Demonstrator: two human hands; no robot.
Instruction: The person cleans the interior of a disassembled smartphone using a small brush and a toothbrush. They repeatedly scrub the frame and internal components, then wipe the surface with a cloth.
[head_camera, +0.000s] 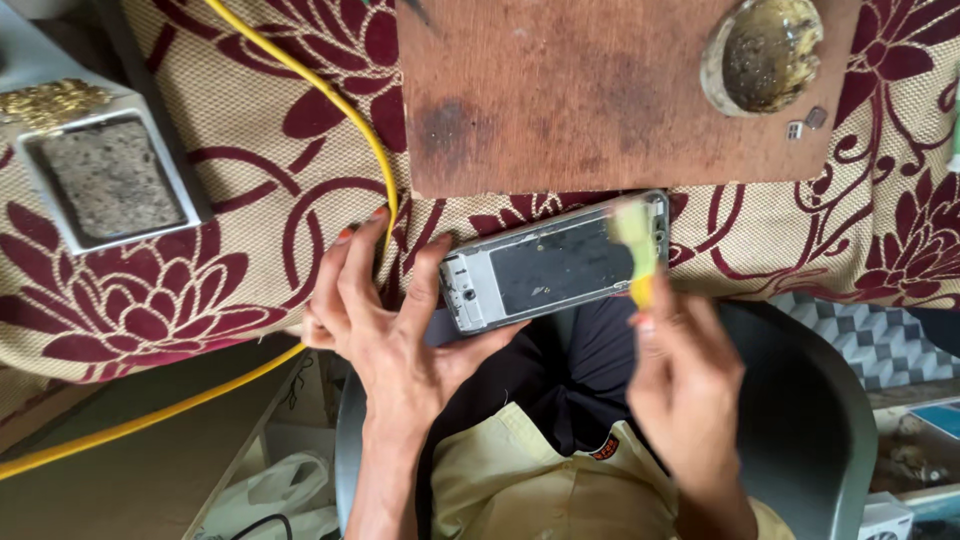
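Note:
An opened phone frame (555, 268), silver-edged with a dark inner panel, lies at the table's near edge. My left hand (385, 320) holds its left end, thumb pressed under its lower edge and fingers spread on the cloth. My right hand (680, 385) grips a small brush (637, 250) with pale yellow-green bristles and a yellow handle. The brush is blurred and rests on the phone frame's right end.
A brown wooden board (580, 100) lies just behind the phone, with a round dish of dirty paste (765, 52) and two tiny parts (805, 124) on it. A yellow cable (340, 110) crosses the floral tablecloth. A white tray with a sponge pad (105, 175) sits far left.

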